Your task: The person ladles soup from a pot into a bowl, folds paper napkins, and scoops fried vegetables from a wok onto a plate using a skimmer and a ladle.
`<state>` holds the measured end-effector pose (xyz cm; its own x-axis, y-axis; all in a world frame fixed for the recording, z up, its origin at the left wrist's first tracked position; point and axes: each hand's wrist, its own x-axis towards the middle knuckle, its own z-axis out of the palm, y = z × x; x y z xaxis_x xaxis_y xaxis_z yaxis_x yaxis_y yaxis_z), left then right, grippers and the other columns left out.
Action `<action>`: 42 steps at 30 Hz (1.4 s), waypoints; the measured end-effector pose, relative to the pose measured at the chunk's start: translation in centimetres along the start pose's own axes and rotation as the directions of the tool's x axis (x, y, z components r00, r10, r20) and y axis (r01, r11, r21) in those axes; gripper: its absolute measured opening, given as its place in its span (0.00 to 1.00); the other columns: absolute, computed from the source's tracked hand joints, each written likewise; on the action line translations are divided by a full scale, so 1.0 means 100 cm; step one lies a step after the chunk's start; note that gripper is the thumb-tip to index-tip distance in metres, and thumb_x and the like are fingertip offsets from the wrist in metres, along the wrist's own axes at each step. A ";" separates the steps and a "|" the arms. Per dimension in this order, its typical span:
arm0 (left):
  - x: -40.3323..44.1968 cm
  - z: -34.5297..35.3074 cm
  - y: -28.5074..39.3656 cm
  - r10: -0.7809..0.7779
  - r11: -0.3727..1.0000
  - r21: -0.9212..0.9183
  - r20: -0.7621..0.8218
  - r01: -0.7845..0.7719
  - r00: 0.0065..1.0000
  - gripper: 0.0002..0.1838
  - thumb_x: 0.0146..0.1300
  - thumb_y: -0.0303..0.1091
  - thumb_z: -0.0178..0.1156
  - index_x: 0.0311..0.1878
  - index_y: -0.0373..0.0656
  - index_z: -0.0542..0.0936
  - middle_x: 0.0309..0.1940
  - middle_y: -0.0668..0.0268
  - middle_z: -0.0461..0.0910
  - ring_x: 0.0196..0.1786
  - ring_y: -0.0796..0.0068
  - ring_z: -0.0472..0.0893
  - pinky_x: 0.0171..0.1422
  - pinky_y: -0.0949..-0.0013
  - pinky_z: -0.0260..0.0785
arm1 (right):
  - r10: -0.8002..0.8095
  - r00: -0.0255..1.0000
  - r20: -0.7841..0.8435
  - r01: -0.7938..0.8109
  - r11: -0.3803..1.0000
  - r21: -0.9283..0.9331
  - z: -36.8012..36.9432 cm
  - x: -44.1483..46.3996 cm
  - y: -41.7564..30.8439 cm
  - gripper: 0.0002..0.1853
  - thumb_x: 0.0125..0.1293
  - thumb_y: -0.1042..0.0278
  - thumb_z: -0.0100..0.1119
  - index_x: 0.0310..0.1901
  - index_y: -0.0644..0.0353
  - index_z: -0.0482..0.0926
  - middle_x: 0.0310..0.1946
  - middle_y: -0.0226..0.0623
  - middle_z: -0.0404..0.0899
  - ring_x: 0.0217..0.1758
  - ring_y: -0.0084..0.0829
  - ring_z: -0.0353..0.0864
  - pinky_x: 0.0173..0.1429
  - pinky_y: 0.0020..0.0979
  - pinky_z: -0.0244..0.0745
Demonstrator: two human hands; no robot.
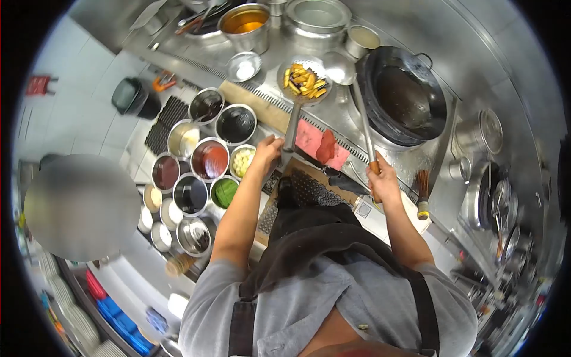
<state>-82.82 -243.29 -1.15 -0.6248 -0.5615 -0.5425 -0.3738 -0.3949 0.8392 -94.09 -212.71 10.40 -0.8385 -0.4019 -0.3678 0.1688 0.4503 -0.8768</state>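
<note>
My left hand (269,150) is near the handle of a metal strainer (292,122), its fingers closed at the handle's lower end. Fried yellow and dark pieces (305,81) lie in the strainer's bowl. Wrapped around the wooden-ended handle of a long ladle (364,122) is my right hand (383,177). The ladle's round bowl (339,68) rests beside the strainer, left of a large black wok (404,98) holding dark liquid.
Metal pots of sauces, garlic (242,162) and greens (225,192) stand at the left. Behind are an oil pot (244,27) and a lidded pot (318,16). Pink and red cloths (325,146) lie at the counter edge. A brush (423,196) is at the right.
</note>
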 end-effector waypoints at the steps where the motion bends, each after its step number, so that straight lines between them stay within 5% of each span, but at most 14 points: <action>1: 0.013 0.008 0.007 0.004 1.000 0.013 0.035 -0.004 0.999 0.24 0.60 0.37 0.60 0.57 0.33 0.72 0.40 0.56 0.81 0.43 0.66 0.81 0.46 0.69 0.72 | -0.011 1.000 -0.002 0.010 0.996 -0.089 0.007 0.001 0.000 0.32 0.59 0.76 0.55 0.67 0.64 0.60 0.29 0.29 0.74 0.17 0.20 0.70 0.17 0.24 0.66; 3: 0.036 0.024 0.014 -0.224 0.876 -0.298 0.442 0.378 0.868 0.17 0.58 0.31 0.58 0.50 0.35 0.71 0.33 0.56 0.79 0.32 0.67 0.80 0.33 0.69 0.73 | -0.036 0.999 -0.024 0.030 0.978 -0.209 0.020 0.004 -0.014 0.33 0.59 0.75 0.55 0.67 0.64 0.59 0.27 0.31 0.75 0.18 0.21 0.72 0.19 0.24 0.66; 4: 0.046 0.031 0.013 -0.227 0.876 -0.288 0.462 0.387 0.858 0.17 0.58 0.31 0.58 0.50 0.35 0.71 0.33 0.56 0.79 0.32 0.67 0.80 0.33 0.69 0.73 | -0.088 0.996 -0.023 0.081 0.975 -0.208 0.023 0.011 -0.007 0.33 0.58 0.76 0.55 0.67 0.65 0.60 0.26 0.31 0.75 0.19 0.21 0.72 0.22 0.25 0.68; 6: 0.063 0.040 0.009 -0.156 0.896 -0.313 0.441 0.314 0.884 0.05 0.56 0.24 0.54 0.36 0.38 0.72 0.25 0.61 0.74 0.23 0.71 0.74 0.24 0.68 0.69 | -0.164 0.985 -0.045 0.134 0.913 -0.386 0.030 0.020 -0.012 0.32 0.57 0.74 0.54 0.65 0.65 0.62 0.32 0.53 0.79 0.34 0.46 0.81 0.42 0.36 0.74; 12: 0.034 0.044 0.067 -0.150 0.930 -0.263 0.362 0.256 0.920 0.11 0.52 0.20 0.53 0.40 0.37 0.68 0.22 0.61 0.71 0.19 0.74 0.71 0.18 0.70 0.65 | -0.316 0.943 -0.108 0.236 0.860 -0.453 0.051 0.048 -0.037 0.32 0.55 0.76 0.54 0.64 0.67 0.61 0.39 0.56 0.77 0.43 0.55 0.76 0.51 0.42 0.70; 13: 0.028 0.045 0.076 -0.113 0.954 -0.229 0.323 0.194 0.939 0.13 0.52 0.19 0.53 0.42 0.37 0.67 0.22 0.61 0.71 0.18 0.73 0.71 0.18 0.70 0.65 | -0.454 0.885 -0.106 0.344 0.788 -0.510 0.056 0.059 -0.029 0.32 0.55 0.75 0.55 0.64 0.67 0.62 0.35 0.52 0.78 0.35 0.47 0.80 0.40 0.39 0.74; 14: 0.024 0.046 0.084 -0.107 0.957 -0.224 0.323 0.186 0.940 0.13 0.52 0.19 0.53 0.42 0.37 0.67 0.22 0.61 0.71 0.18 0.73 0.71 0.18 0.70 0.65 | -0.459 0.881 -0.111 0.348 0.790 -0.505 0.056 0.066 -0.024 0.32 0.55 0.75 0.55 0.64 0.67 0.62 0.35 0.52 0.78 0.35 0.47 0.80 0.40 0.39 0.74; 16: 0.019 0.046 0.096 -0.049 0.988 -0.128 0.300 0.091 0.953 0.17 0.51 0.19 0.53 0.46 0.36 0.66 0.21 0.61 0.71 0.18 0.72 0.71 0.17 0.68 0.65 | 0.148 0.988 0.040 -0.145 0.988 -0.060 0.063 0.066 -0.038 0.31 0.57 0.75 0.55 0.64 0.67 0.62 0.31 0.44 0.78 0.24 0.34 0.78 0.24 0.34 0.73; 17: 0.025 0.043 0.101 -0.085 0.985 -0.112 0.330 0.128 0.940 0.19 0.52 0.19 0.53 0.48 0.34 0.66 0.21 0.61 0.70 0.18 0.71 0.72 0.18 0.68 0.65 | 0.120 0.991 0.052 -0.130 0.960 0.250 0.072 0.069 -0.031 0.28 0.57 0.74 0.55 0.61 0.66 0.66 0.28 0.36 0.76 0.18 0.23 0.73 0.14 0.26 0.65; 18: 0.029 0.041 0.102 -0.084 0.986 -0.114 0.315 0.126 0.945 0.19 0.52 0.19 0.53 0.48 0.34 0.66 0.21 0.61 0.70 0.18 0.71 0.72 0.18 0.68 0.65 | 0.118 0.991 0.067 -0.131 0.959 0.251 0.076 0.073 -0.034 0.28 0.57 0.74 0.55 0.61 0.66 0.66 0.28 0.36 0.76 0.18 0.23 0.73 0.14 0.26 0.65; 20: 0.040 0.038 0.095 -0.156 0.979 -0.073 0.321 0.188 0.934 0.17 0.52 0.19 0.53 0.47 0.34 0.66 0.21 0.61 0.71 0.18 0.71 0.72 0.18 0.68 0.65 | 0.161 0.973 0.167 -0.229 0.776 0.587 0.083 0.077 -0.038 0.25 0.56 0.73 0.55 0.57 0.66 0.69 0.27 0.34 0.75 0.18 0.24 0.72 0.15 0.25 0.66; 25: 0.055 0.022 0.073 -0.173 0.971 -0.101 0.340 0.219 0.924 0.11 0.53 0.20 0.54 0.41 0.33 0.68 0.21 0.61 0.71 0.19 0.71 0.72 0.18 0.69 0.65 | 0.201 0.957 0.209 -0.289 0.645 0.707 0.087 0.085 -0.048 0.15 0.55 0.71 0.55 0.43 0.70 0.70 0.26 0.36 0.74 0.17 0.24 0.70 0.14 0.23 0.62; 33: 0.059 0.007 0.063 -0.187 0.939 -0.190 0.414 0.286 0.891 0.07 0.52 0.19 0.55 0.35 0.33 0.70 0.23 0.59 0.72 0.19 0.72 0.72 0.18 0.70 0.65 | 0.118 0.945 0.304 -0.317 0.554 0.770 0.068 0.085 -0.050 0.12 0.56 0.66 0.53 0.36 0.66 0.70 0.28 0.37 0.72 0.16 0.23 0.68 0.14 0.21 0.60; 42: 0.075 0.002 0.045 -0.205 0.935 -0.172 0.448 0.309 0.870 0.06 0.58 0.25 0.53 0.38 0.34 0.70 0.25 0.60 0.73 0.21 0.74 0.73 0.21 0.72 0.69 | 0.127 0.967 0.220 -0.232 0.794 0.562 0.033 0.089 -0.076 0.11 0.55 0.65 0.54 0.36 0.63 0.69 0.28 0.36 0.73 0.14 0.20 0.67 0.10 0.21 0.57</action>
<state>-89.34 -249.09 -1.46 -0.7742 -0.0821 -0.6276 -0.4244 -0.6683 0.6109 -101.15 -222.34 12.76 -0.6759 -0.5068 -0.5350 0.6196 0.0023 -0.7849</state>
